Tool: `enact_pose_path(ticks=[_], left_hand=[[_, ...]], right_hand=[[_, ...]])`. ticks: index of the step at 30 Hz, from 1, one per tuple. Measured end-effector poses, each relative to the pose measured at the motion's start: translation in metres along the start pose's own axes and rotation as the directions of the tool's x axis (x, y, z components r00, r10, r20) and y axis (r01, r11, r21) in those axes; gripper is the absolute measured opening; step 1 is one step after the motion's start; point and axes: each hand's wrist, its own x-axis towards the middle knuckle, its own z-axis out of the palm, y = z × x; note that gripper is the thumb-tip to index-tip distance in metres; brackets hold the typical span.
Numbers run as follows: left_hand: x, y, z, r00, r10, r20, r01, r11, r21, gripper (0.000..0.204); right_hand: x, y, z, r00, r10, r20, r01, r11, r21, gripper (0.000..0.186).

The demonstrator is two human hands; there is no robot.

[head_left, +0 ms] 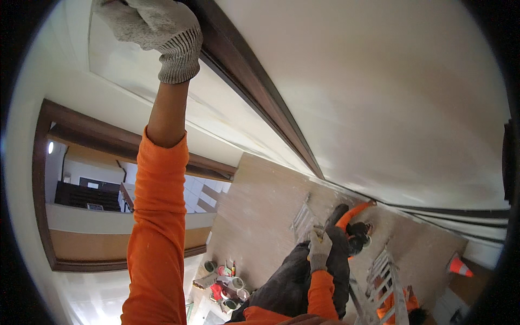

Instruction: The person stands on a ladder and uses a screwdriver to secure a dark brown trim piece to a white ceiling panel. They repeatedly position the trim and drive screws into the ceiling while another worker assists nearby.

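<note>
My left hand [154, 24], in a grey-white knit glove, is raised high at the upper left beside a dark brown wood trim [254, 92]. Its fingers are curled closed against the pale surface, and the top of the hand runs out of the picture; what it grips, if anything, is hidden. Lower down, in front of my dark trousers [290, 276], my right hand [319, 252] wears a matching glove. Its fingers are bent together, and anything inside them is too small to tell. Both my sleeves are orange.
Far below on the brown floor [260, 189] crouches a person in orange [352, 219]. Another person [398, 306] is by a metal stepladder [387, 279]. Several buckets and tools [230, 284] stand lower left, an orange cone [459, 266] at right. A wood-framed opening [46, 179] is at left.
</note>
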Motion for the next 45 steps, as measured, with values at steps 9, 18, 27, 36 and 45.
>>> enact_pose_path(ticks=[9, 18, 27, 36, 45], left_hand=[[0.000, 0.006, 0.016, 0.992, 0.100, -0.082, -0.083, 0.978, 0.192, 0.031], [0.008, 0.007, 0.014, 0.998, -0.022, -0.066, 0.031, 0.989, 0.146, 0.033], [0.008, 0.002, 0.009, 0.997, -0.022, -0.078, 0.032, 0.991, 0.133, 0.033], [-0.011, 0.012, 0.011, 0.991, -0.111, -0.078, 0.117, 0.990, 0.075, 0.033], [-0.030, 0.023, 0.008, 0.982, -0.167, -0.090, 0.169, 0.986, 0.015, 0.033]], right_hand=[[0.010, 0.021, 0.007, 0.998, -0.011, 0.056, 0.011, 1.000, -0.001, 0.019], [0.009, -0.030, 0.006, 0.986, 0.164, 0.041, -0.167, 0.982, 0.087, 0.021], [0.018, -0.026, 0.000, 0.997, -0.064, 0.051, 0.056, 0.988, 0.146, 0.014], [0.026, -0.021, 0.000, 0.983, -0.183, -0.031, 0.186, 0.972, 0.147, 0.012], [0.013, -0.028, 0.002, 0.971, -0.239, 0.010, 0.239, 0.971, 0.004, 0.013]])
